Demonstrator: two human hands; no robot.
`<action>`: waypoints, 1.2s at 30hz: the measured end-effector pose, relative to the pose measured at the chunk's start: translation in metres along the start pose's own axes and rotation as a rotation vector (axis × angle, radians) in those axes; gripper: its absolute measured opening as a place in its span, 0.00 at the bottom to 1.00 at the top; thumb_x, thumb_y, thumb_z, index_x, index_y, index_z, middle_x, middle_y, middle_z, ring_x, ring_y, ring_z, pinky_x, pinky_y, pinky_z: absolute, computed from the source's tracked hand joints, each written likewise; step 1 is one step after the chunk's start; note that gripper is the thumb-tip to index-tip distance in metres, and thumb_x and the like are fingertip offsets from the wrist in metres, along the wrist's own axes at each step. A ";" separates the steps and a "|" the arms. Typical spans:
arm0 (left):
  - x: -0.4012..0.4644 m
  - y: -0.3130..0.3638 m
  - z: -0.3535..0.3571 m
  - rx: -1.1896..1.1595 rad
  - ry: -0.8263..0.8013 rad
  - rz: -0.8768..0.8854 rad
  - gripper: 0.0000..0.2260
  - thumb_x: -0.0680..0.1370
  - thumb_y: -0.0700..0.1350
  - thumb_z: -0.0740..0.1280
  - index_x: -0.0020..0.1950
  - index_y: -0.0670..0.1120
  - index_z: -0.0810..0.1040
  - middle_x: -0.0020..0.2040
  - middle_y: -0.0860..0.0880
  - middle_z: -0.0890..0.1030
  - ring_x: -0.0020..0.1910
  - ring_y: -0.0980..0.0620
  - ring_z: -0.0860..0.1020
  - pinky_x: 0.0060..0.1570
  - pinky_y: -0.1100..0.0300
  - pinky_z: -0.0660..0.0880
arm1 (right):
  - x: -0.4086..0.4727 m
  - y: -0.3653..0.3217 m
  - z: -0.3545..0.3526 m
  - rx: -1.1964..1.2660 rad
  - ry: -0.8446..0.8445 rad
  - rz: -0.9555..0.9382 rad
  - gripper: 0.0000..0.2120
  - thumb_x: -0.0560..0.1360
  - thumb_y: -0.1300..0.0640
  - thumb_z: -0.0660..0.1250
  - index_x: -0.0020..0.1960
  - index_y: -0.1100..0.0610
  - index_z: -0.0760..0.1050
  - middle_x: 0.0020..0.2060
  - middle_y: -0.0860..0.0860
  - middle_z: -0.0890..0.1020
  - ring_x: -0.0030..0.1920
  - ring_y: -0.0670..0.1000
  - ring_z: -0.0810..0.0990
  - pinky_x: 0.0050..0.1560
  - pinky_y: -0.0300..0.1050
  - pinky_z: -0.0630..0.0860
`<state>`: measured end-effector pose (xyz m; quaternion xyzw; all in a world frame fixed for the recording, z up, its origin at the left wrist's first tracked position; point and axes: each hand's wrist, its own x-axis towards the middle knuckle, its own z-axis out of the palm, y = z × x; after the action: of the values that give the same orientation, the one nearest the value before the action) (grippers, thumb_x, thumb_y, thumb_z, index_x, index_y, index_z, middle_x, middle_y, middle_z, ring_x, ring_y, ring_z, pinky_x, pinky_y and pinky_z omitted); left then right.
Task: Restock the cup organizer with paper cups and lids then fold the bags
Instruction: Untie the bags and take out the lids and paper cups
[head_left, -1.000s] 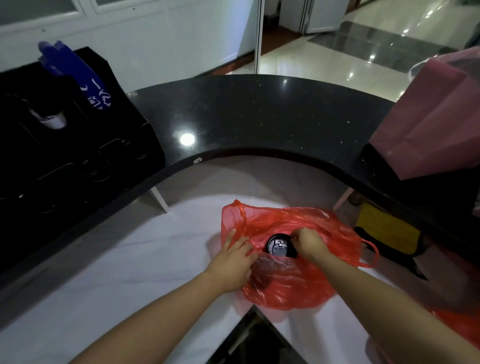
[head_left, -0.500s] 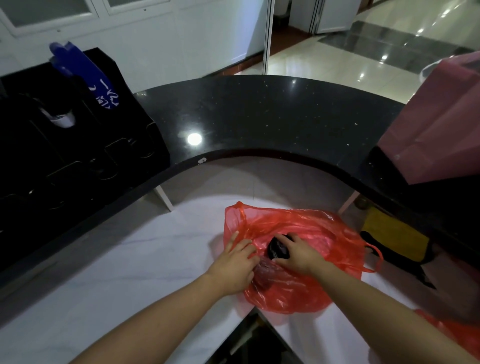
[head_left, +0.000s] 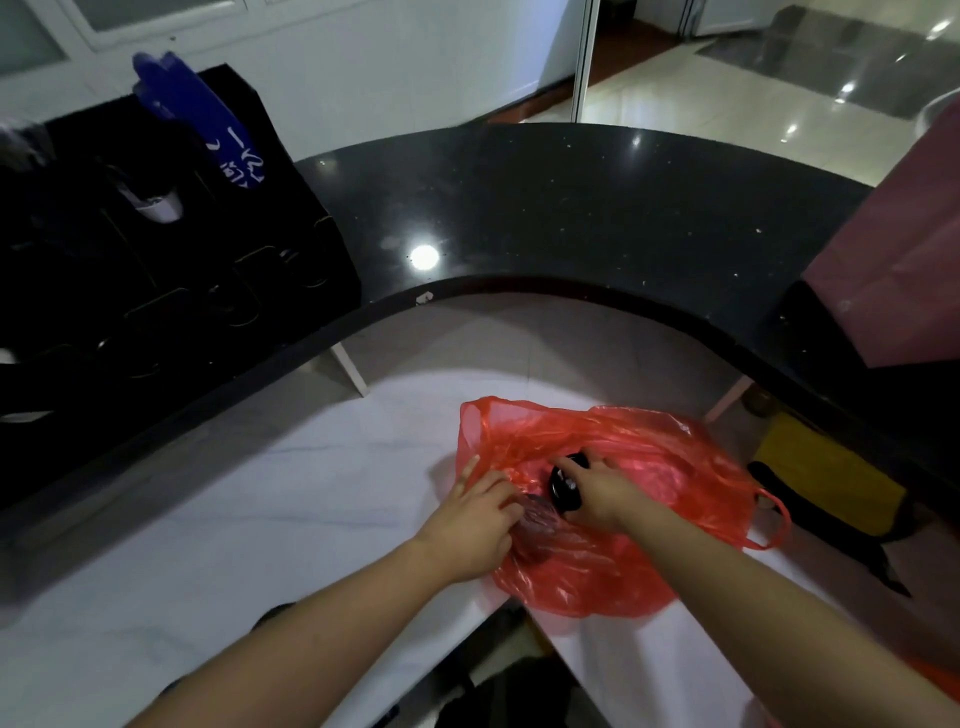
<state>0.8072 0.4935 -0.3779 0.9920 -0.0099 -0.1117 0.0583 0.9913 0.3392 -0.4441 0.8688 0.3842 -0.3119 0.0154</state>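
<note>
A red plastic bag (head_left: 649, 467) lies crumpled on the white marble counter (head_left: 260, 493). My right hand (head_left: 597, 493) is inside its mouth and grips a stack of black lids (head_left: 566, 486). My left hand (head_left: 475, 525) presses on the bag's left edge, fingers spread over the plastic. More lids in a clear sleeve show dimly through the bag under my left fingers. The black cup organizer (head_left: 156, 249) stands far left on the raised black counter, with a white cup (head_left: 156, 205) in one slot.
A blue bag (head_left: 208, 119) sticks out of the organizer's top. A pink paper bag (head_left: 893, 249) stands on the black curved counter (head_left: 571, 218) at right. A yellow and black object (head_left: 826, 478) lies right of the red bag. The marble's front edge has a notch below my arms.
My right hand slid over the lids and closed round them, pulling them slightly left and up inside the bag. My left hand stayed on the bag's edge.
</note>
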 end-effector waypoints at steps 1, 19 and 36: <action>0.000 0.001 0.001 -0.004 -0.001 -0.012 0.19 0.79 0.48 0.61 0.69 0.48 0.76 0.72 0.49 0.70 0.78 0.47 0.57 0.74 0.47 0.33 | 0.001 -0.001 0.001 -0.020 0.002 -0.003 0.42 0.74 0.45 0.72 0.79 0.37 0.50 0.78 0.57 0.55 0.74 0.66 0.61 0.71 0.59 0.70; -0.035 0.018 0.010 -0.210 0.554 -0.079 0.10 0.75 0.47 0.63 0.52 0.50 0.82 0.52 0.53 0.82 0.52 0.49 0.80 0.62 0.50 0.72 | -0.076 -0.014 -0.034 0.526 0.321 -0.065 0.42 0.66 0.44 0.77 0.75 0.39 0.59 0.63 0.53 0.67 0.62 0.56 0.72 0.61 0.46 0.73; -0.192 -0.039 0.015 -0.891 0.541 -0.219 0.42 0.72 0.54 0.78 0.79 0.57 0.57 0.74 0.56 0.60 0.68 0.67 0.65 0.64 0.76 0.65 | -0.119 -0.245 0.013 1.460 -0.302 -0.383 0.31 0.74 0.57 0.77 0.72 0.52 0.67 0.63 0.63 0.75 0.62 0.62 0.77 0.65 0.64 0.70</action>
<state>0.6165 0.5363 -0.3550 0.8598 0.1577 0.1493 0.4622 0.7578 0.4301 -0.3370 0.5250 0.2184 -0.5989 -0.5639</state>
